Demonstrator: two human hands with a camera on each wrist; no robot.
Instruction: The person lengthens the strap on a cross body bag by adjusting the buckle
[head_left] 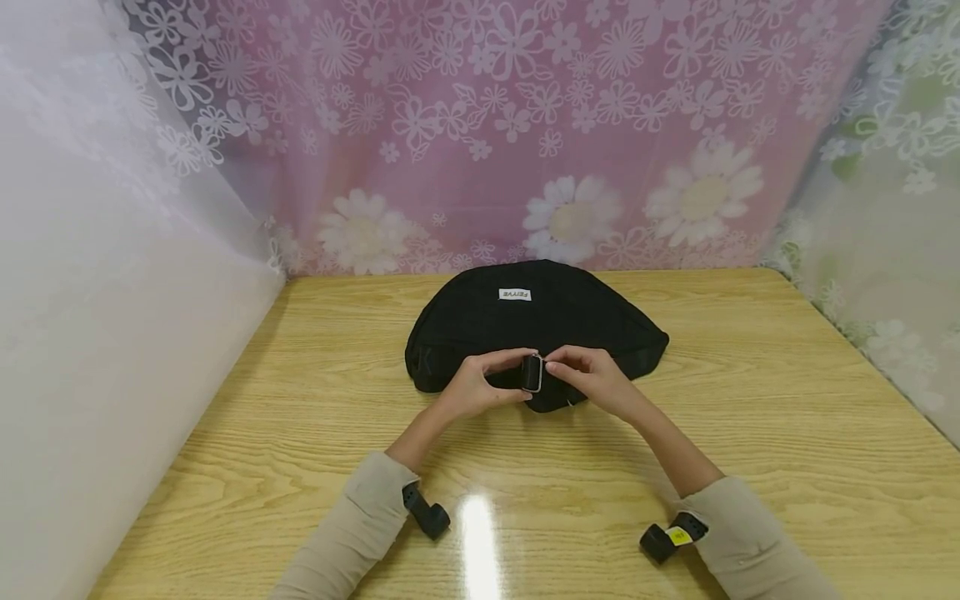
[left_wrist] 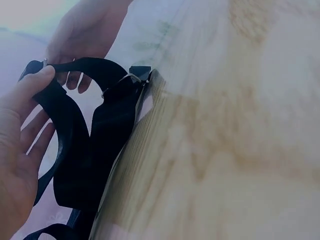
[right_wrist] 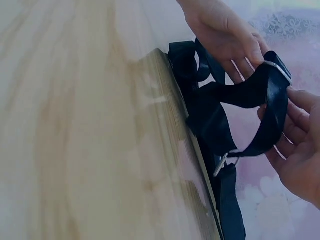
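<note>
A black fabric bag (head_left: 540,321) with a white label (head_left: 515,294) lies on the table. Above its near edge, a black webbing strap (head_left: 531,374) is raised, threaded through a metal slider buckle (head_left: 540,373). My left hand (head_left: 471,390) holds the strap at the buckle, thumb below and fingers above. On the buckle's other side, my right hand (head_left: 600,379) pinches the strap with thumb and forefinger. The strap (right_wrist: 272,120) hangs in a loop in the right wrist view, running down to a metal ring (right_wrist: 221,165) by the bag.
The wooden table (head_left: 300,467) spreads out around the bag. A pink flowered curtain (head_left: 480,167) hangs behind the far edge, with a pale sheet (head_left: 135,275) on the left and a flowered one (head_left: 892,275) on the right.
</note>
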